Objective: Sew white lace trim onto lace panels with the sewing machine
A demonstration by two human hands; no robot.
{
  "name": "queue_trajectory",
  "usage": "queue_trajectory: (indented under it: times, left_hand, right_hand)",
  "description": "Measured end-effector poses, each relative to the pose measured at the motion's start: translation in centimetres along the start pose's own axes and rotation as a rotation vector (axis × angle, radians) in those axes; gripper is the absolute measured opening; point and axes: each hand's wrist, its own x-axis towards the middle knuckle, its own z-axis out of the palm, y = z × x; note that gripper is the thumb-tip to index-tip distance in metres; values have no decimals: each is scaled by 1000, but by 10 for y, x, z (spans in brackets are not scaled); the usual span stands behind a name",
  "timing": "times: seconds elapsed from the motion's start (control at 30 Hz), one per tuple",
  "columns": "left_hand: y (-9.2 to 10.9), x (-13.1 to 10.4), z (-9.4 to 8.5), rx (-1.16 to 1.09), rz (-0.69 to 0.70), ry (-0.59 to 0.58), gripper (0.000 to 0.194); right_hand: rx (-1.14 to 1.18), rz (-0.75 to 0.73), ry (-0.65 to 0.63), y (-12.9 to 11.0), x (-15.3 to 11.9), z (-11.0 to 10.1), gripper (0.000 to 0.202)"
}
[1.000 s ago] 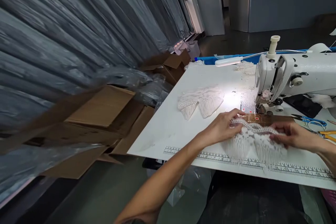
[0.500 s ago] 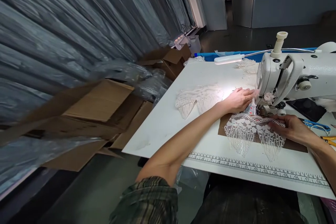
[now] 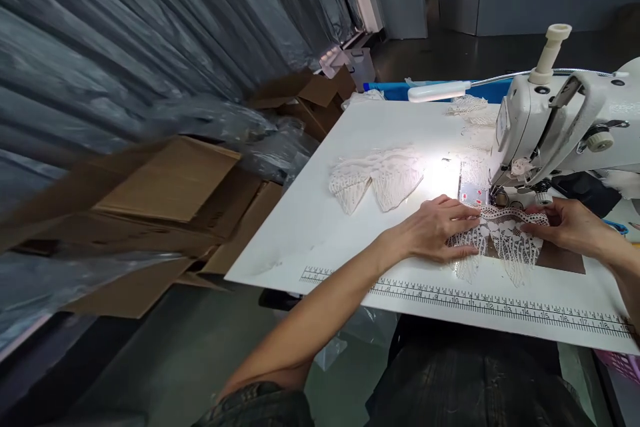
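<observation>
White lace (image 3: 515, 250) with two pointed, fringed parts lies in front of the needle area of a white sewing machine (image 3: 525, 127), partly over a brown sheet (image 3: 563, 259). My left hand (image 3: 443, 228) rests on the lace's left end, fingers spread and pointing right. At the lace's upper right edge, my right hand (image 3: 570, 227) pinches it between thumb and fingers. Another lace piece (image 3: 377, 177) lies flat to the left on the white table (image 3: 300, 240).
A printed ruler (image 3: 470, 303) runs along the table's front edge. A white lamp (image 3: 439, 91) lights the surface. More lace (image 3: 467, 105) sits at the back. Cardboard boxes (image 3: 170, 180) stand left of the table. A black item (image 3: 587, 192) lies behind my right hand.
My left hand has moved from beside the needle area toward me, down onto the lace's left part. My right hand still holds the right end. The view has shifted slightly.
</observation>
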Motion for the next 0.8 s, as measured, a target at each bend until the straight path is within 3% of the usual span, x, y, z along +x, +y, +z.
queue_trajectory:
  times: [0.1,0.17,0.27,0.37,0.43,0.53,0.63,0.8]
  left_hand:
    - [10,-2,-2,-82,-103,142,33]
    - [17,-4,-5,-239,-244,185,45]
    - [22,-6,-9,-576,-444,98,61]
    - [20,-7,-12,-736,-568,40,65]
    - [19,-9,-12,-700,-624,28,65]
    - [16,-11,-9,-611,-631,52,62]
    - [14,-12,-7,-581,-601,122,46]
    - [12,-13,-13,-504,-612,135,45]
  right_hand:
    - [254,93,-31,-11,-5,7,41]
    - [488,161,-111,-26,-9,16,48]
    - [678,254,-204,-52,-10,32,54]
    - [715,166,-267,-67,-4,46,56]
    - [597,80,-179,-65,0,50,53]
    - [165,-42,47,-53,0,46,39]
    - [-149,-263,80,-41,-7,40,31]
    - [-450,-606,128,-25,-9,47,39]
